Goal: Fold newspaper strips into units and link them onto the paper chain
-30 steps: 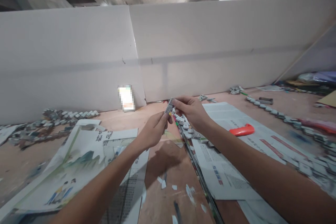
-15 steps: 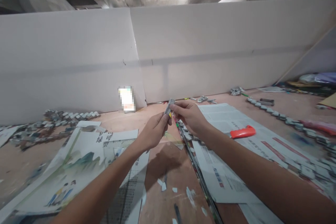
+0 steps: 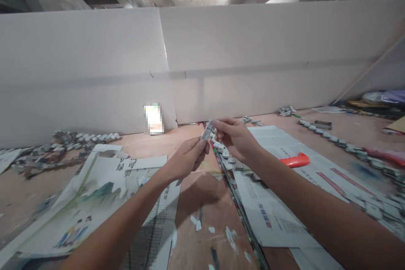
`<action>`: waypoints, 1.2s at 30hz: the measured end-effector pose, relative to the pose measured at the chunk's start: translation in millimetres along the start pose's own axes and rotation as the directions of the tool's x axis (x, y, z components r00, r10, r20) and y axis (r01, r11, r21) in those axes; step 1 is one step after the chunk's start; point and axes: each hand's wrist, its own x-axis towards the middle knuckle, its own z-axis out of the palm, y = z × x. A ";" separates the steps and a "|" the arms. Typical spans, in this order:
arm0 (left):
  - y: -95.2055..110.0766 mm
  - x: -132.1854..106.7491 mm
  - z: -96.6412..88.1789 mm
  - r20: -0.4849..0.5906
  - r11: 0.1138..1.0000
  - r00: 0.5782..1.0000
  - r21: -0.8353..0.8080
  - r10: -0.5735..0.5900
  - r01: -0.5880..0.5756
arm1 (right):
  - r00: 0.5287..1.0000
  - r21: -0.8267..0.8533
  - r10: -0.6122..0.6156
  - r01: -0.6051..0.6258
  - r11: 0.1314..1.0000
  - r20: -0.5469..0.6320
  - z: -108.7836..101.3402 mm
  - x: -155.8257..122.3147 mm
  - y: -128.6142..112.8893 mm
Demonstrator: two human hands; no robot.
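Between my two hands is a small folded strip of printed newspaper, held up above the table. My left hand pinches its lower end between thumb and fingers. Fingers of my right hand are closed on its upper end. A chain of folded newspaper links lies just below my right hand, partly hidden by the wrist. To the right, a red-handled tool rests on newspaper sheets; my forearm covers its other end.
A lit phone, blurred out, leans on the white panel. Printed sheets lie at left. Folded paper chains stretch along the left and right. Paper scraps dot the wooden tabletop in front.
The strip is turned so more of its printed face shows. My right hand has shifted slightly right, and the paper chain beneath it is more visible.
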 end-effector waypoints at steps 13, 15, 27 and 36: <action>0.4 0.1 2.2 -0.046 0.999 0.999 0.038 0.025 -0.023 | 0.992 -0.102 -0.123 0.124 0.987 0.007 2.7 -2.1 1.0; 0.0 0.0 2.7 -0.051 0.998 0.998 0.057 0.024 -0.022 | 0.992 -0.134 -0.124 0.126 0.983 0.023 1.4 -1.6 1.4; 4.5 -2.7 1.6 -0.072 0.973 0.995 0.225 0.068 -0.050 | 0.980 -0.361 -0.113 0.167 0.917 0.165 -4.4 -2.1 -8.0; 6.3 -4.2 1.2 -0.097 0.935 0.990 0.348 0.102 -0.062 | 0.986 -0.417 -0.121 0.157 0.895 0.112 -0.7 -5.0 -12.8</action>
